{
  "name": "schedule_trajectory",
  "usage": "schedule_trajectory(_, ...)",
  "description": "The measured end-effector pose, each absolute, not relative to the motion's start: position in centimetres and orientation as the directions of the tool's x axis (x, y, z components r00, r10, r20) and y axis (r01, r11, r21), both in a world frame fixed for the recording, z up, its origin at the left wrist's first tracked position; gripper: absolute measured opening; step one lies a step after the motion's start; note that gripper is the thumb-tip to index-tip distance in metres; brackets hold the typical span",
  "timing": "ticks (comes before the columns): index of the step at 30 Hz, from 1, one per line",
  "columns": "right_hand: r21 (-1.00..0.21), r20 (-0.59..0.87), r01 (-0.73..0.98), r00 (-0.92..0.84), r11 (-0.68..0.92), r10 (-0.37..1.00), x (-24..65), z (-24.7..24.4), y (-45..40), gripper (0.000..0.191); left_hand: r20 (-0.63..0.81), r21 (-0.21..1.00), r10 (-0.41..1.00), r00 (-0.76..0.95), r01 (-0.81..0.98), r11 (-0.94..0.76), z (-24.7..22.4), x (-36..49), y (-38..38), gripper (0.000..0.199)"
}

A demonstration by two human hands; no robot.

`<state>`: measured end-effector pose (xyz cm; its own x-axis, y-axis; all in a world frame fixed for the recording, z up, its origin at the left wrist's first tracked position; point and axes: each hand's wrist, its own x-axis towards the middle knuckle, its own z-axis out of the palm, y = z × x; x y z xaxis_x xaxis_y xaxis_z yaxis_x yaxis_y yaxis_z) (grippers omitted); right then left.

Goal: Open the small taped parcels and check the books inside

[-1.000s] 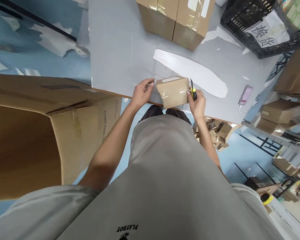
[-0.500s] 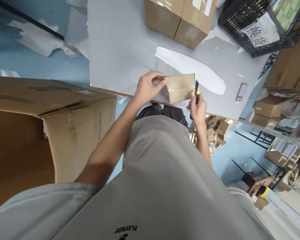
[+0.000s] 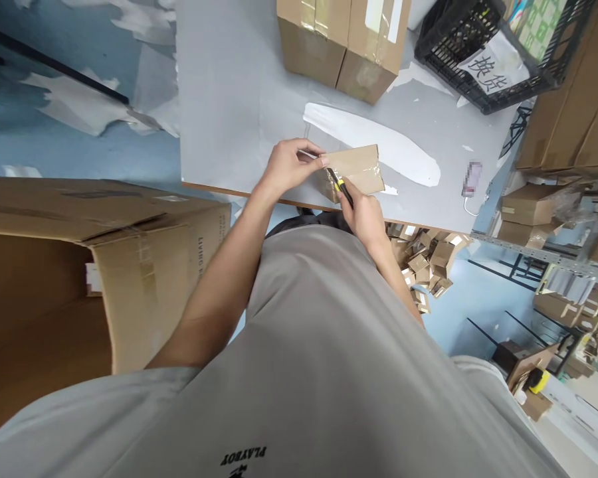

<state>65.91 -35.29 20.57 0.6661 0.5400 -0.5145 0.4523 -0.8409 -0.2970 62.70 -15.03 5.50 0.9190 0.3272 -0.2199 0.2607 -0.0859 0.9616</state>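
Note:
A small brown cardboard box (image 3: 359, 162) with shiny tape along its edges is at the front edge of the grey table (image 3: 219, 99). My left hand (image 3: 292, 164) grips the box's left end between thumb and fingers. In my right hand (image 3: 366, 216) is a black and yellow box cutter (image 3: 345, 191), its tip at the left end of the box near my left thumb. Whether the blade is in the tape I cannot tell. A long white patch (image 3: 373, 139) on the tabletop lies just behind the box.
Taped cartons (image 3: 339, 46) stand at the table's back, beside a black plastic crate (image 3: 483, 60). A large open carton (image 3: 164, 279) is at my left. Several small boxes (image 3: 428, 259) are heaped on the floor at right, near a shelf (image 3: 543, 252).
My right hand has swung the box cutter from the right end of the box to its left end. My left hand still holds the box, and the view has shifted slightly.

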Motion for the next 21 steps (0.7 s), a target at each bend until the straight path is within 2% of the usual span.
schedule_trajectory(5, -0.225, -0.565, 0.468, 0.652, -0.854, 0.506, 65.8, 21.3, -34.2, 0.057, -0.239, 0.963, 0.344, 0.908, 0.267, -0.034, 6.3, 62.9, -15.1, 0.038)
schedule_trajectory(13, -0.015, -0.658, 0.433, 0.674, -0.901, 0.335, 64.7, 22.1, -31.3, 0.054, -0.264, 0.958, 0.386, 0.884, 0.288, -0.005, 6.3, 63.0, -15.6, 0.038)
schedule_trajectory(21, 0.025, -0.706, 0.447, 0.641, -0.894, 0.301, 64.8, 22.8, -29.8, 0.049, -0.254, 0.951, 0.466, 0.847, 0.308, -0.041, 5.9, 62.3, -16.6, 0.025)
